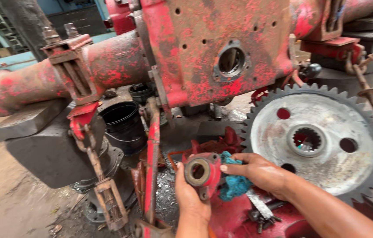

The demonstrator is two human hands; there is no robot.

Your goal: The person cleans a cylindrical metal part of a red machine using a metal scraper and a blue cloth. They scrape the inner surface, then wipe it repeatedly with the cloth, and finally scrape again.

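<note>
My left hand [191, 200] grips a small red flanged housing [202, 172] with a round bore, held up facing me. My right hand [257, 171] presses a crumpled teal rag [232, 185] against the right side of that housing. Both hands sit low in the middle of the head view, just in front of a large grey toothed gear [323, 141] with a splined hub and several round holes. Above them looms the worn red tractor axle housing [213, 53], with a round opening in its face.
A black bucket [122, 125] stands under the housing at left. A red link arm [152, 163] and a rusty turnbuckle [105, 185] hang down left of my hands. Bolts and a metal strip [261, 209] lie on red metal below. Dirt floor spreads at left.
</note>
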